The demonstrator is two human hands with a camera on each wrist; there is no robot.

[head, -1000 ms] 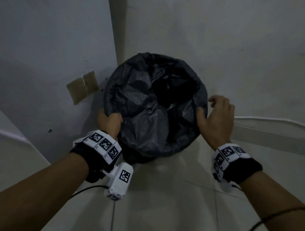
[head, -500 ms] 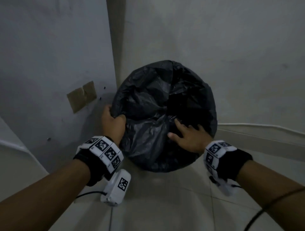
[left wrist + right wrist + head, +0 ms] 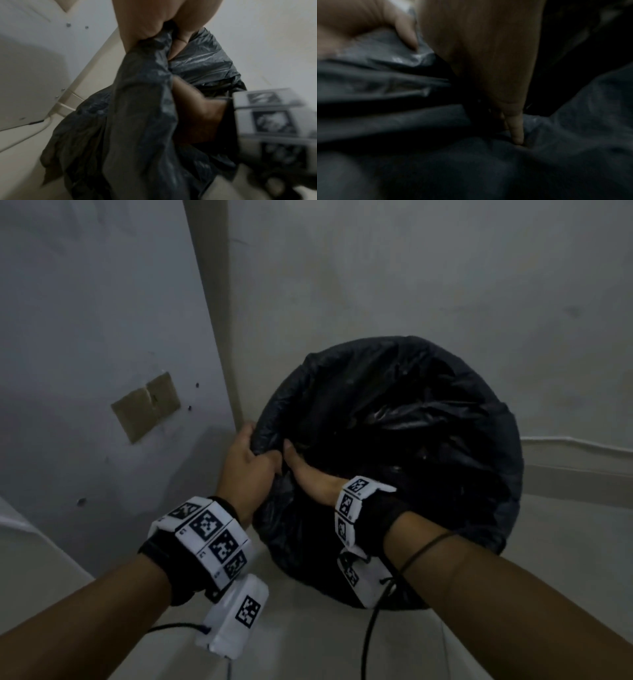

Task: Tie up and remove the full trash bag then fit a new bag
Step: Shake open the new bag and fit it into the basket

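Note:
A black trash bag fills a round bin standing on the floor in a wall corner; the bin itself is hidden under the plastic. My left hand grips a bunch of the bag's rim at its left side, and the left wrist view shows that plastic squeezed in my fingers. My right hand lies across the bag, right beside the left. Its straight fingers push down into the dark folds, with the thumb lying on the plastic.
Grey walls close in behind and to the left of the bin. Brown tape patches are stuck on the left wall. A white cable runs along the right wall's base. Pale floor tiles lie in front.
My right hand left the bag's right rim, crossed over the top and now sits beside the left hand. The left hand kept its grip on the left rim.

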